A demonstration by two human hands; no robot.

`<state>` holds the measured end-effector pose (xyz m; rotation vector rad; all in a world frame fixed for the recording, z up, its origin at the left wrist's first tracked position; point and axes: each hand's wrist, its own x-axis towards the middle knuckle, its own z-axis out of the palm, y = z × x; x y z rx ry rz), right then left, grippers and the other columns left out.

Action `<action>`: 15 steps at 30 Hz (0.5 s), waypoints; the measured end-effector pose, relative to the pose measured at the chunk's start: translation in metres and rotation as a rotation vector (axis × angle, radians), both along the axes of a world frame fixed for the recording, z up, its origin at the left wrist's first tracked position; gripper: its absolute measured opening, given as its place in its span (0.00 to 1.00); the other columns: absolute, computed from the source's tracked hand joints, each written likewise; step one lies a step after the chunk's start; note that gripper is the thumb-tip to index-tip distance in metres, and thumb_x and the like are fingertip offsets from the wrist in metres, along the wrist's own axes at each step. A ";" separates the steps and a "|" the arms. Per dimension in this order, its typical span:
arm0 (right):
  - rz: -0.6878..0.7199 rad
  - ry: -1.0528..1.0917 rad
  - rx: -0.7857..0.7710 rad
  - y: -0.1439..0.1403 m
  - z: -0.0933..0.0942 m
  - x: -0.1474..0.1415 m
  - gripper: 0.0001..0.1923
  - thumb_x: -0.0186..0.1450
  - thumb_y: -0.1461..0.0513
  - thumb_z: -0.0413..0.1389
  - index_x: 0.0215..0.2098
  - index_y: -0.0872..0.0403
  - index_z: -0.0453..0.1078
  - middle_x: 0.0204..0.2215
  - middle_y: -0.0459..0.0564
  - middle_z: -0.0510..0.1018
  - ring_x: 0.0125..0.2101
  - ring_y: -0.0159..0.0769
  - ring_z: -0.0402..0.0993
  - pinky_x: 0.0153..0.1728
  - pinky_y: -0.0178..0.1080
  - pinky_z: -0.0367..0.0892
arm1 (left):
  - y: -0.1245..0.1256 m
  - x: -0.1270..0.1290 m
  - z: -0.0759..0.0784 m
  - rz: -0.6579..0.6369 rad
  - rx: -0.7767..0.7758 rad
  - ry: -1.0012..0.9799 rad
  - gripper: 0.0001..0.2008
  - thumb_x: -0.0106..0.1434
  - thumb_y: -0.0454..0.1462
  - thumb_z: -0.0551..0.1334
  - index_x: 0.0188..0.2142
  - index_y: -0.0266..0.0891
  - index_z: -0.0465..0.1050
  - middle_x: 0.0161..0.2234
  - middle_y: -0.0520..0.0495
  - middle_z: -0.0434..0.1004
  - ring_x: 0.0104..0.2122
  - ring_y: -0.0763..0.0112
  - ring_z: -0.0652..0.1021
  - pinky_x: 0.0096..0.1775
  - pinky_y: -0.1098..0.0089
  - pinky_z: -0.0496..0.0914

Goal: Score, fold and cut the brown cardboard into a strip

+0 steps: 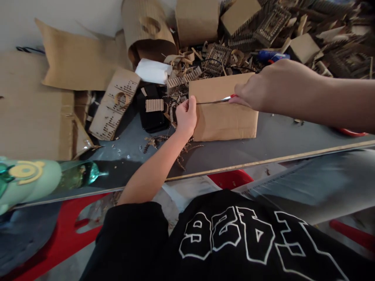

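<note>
A flat rectangular piece of brown cardboard lies on the grey table. My left hand pinches its left edge, the thumb on top. My right hand is closed around a red-handled cutting tool with a slim metal blade. Its blade lies across the cardboard, pointing left towards my left thumb; whether it is a knife or scissors I cannot tell. Shredded corrugated scraps lie just beyond my left hand.
Cardboard offcuts pile up along the back right, with a blue tool among them. A curved cardboard tube, a white roll and a black case stand left of the work. A green bottle lies at the front left.
</note>
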<state>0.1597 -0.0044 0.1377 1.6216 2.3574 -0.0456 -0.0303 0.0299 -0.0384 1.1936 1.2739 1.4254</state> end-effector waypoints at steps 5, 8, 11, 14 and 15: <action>0.141 -0.218 0.041 -0.004 0.001 0.006 0.15 0.75 0.58 0.49 0.31 0.55 0.66 0.33 0.53 0.79 0.45 0.48 0.80 0.38 0.45 0.70 | 0.000 0.000 0.000 -0.059 0.022 0.020 0.36 0.52 0.71 0.58 0.24 0.39 0.70 0.23 0.52 0.69 0.24 0.74 0.69 0.26 0.73 0.62; 0.163 -0.216 0.081 -0.004 -0.006 0.018 0.17 0.75 0.56 0.49 0.29 0.54 0.65 0.31 0.54 0.80 0.42 0.46 0.81 0.37 0.45 0.72 | 0.000 0.001 0.002 -0.061 0.024 0.032 0.37 0.51 0.72 0.57 0.23 0.39 0.68 0.20 0.53 0.64 0.23 0.75 0.66 0.26 0.73 0.59; 0.123 -0.094 0.122 -0.003 -0.015 0.033 0.21 0.72 0.51 0.54 0.25 0.53 0.63 0.24 0.49 0.77 0.42 0.40 0.81 0.43 0.44 0.72 | -0.001 0.000 0.001 -0.057 0.051 0.062 0.36 0.51 0.72 0.57 0.20 0.40 0.62 0.19 0.55 0.55 0.21 0.77 0.61 0.25 0.72 0.54; 0.040 -0.044 0.101 -0.007 -0.018 0.044 0.19 0.70 0.54 0.59 0.26 0.55 0.64 0.27 0.51 0.79 0.47 0.47 0.80 0.47 0.51 0.70 | -0.001 0.000 0.001 -0.055 0.067 0.105 0.37 0.52 0.72 0.57 0.19 0.41 0.55 0.18 0.56 0.49 0.20 0.78 0.55 0.25 0.71 0.49; -0.005 -0.025 0.077 -0.010 -0.016 0.045 0.17 0.69 0.57 0.60 0.26 0.56 0.64 0.28 0.51 0.80 0.49 0.49 0.79 0.49 0.54 0.68 | -0.001 0.000 0.001 -0.055 0.068 0.121 0.37 0.51 0.72 0.56 0.18 0.41 0.53 0.18 0.56 0.48 0.20 0.78 0.53 0.25 0.70 0.47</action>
